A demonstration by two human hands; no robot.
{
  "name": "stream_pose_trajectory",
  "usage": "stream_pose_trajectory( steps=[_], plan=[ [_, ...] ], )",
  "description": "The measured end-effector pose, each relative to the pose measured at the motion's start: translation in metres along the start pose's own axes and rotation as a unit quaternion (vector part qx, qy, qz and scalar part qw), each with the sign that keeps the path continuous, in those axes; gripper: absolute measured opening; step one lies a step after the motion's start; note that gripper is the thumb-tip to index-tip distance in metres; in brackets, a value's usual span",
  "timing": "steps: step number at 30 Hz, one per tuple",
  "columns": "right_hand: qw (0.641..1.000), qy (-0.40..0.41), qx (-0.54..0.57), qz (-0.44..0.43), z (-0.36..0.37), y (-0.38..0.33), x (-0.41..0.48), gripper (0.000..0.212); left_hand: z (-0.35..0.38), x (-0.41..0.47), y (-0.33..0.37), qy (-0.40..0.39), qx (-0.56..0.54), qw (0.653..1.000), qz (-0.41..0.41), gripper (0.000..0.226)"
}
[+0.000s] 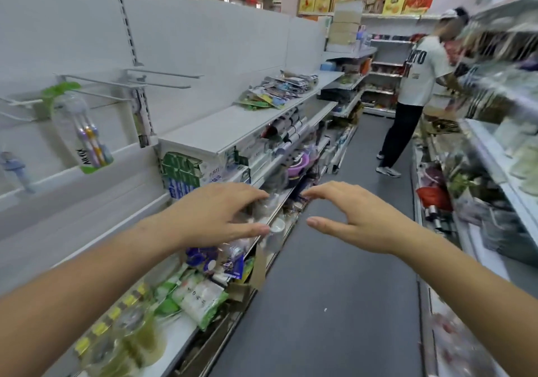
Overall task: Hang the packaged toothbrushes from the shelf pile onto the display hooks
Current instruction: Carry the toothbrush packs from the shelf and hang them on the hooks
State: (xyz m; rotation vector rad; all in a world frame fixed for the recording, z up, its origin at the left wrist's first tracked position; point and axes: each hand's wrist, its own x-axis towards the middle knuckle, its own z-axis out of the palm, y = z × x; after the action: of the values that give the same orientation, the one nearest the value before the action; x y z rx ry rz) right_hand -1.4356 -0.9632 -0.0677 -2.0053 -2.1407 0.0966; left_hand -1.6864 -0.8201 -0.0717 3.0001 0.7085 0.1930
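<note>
Aisle: shop shelving, white backboard; display hooks [163,81] mostly bare.
Pile: toothbrush packs [276,91] heaped on shelf [221,126] right of hooks, well apart from hands.
Hung pack [78,132]: left of bare hooks; clear blister, green card.
Hands: L hand [215,216], R hand [358,225] below hooks, fingers spread, empty; prob. free to fetch from pile.

Two hands: one left hand [215,216], one right hand [358,222]. One pack [78,126] hanging at the left, with at least two toothbrushes [93,143] inside, perhaps three; hard to tell through the blur. One pile [279,91] of packs on the shelf [209,132], too mixed to count exactly. At least three long bare hooks [157,84] just beside the hanging pack, and two more at the left edge, not sharp. One small blurred thing [14,170] hanging low at the far left. One other person [413,85] further away.
</note>
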Motion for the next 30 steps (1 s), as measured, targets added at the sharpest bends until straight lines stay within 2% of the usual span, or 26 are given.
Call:
stream_pose_trajectory(
  steps=[6, 11, 15, 20, 23, 25, 30],
  plan=[
    [0.999, 0.018, -0.015, 0.025, -0.002, 0.07, 0.075, 0.07, 0.006, 0.105, -0.047, 0.026, 0.025, 0.999, 0.015, 0.091],
    [0.999, 0.012, -0.026, 0.037, -0.014, 0.12, 0.148, 0.067, 0.002, 0.187, -0.097, 0.037, -0.011, 0.999, -0.01, 0.087],
    [0.998, 0.025, -0.031, 0.052, -0.027, 0.161, 0.205, 0.074, -0.006, 0.252, -0.135, 0.036, -0.01, 0.999, -0.029, 0.086],
    [0.997, 0.026, -0.037, 0.065, -0.029, 0.22, 0.254, 0.071, -0.001, 0.319, -0.171, 0.031, -0.01, 0.998, -0.05, 0.104],
    [0.997, 0.029, -0.032, 0.071, -0.03, 0.26, 0.281, 0.072, 0.006, 0.361, -0.182, 0.027, -0.009, 0.998, -0.058, 0.108],
    [0.997, 0.027, -0.027, 0.067, -0.03, 0.289, 0.297, 0.074, 0.014, 0.39, -0.186, 0.017, -0.011, 0.998, -0.064, 0.105],
    [0.999, 0.034, -0.009, 0.038, -0.037, 0.375, 0.343, 0.071, 0.031, 0.472, -0.185, 0.024, -0.002, 0.996, -0.082, 0.079]
  ],
)
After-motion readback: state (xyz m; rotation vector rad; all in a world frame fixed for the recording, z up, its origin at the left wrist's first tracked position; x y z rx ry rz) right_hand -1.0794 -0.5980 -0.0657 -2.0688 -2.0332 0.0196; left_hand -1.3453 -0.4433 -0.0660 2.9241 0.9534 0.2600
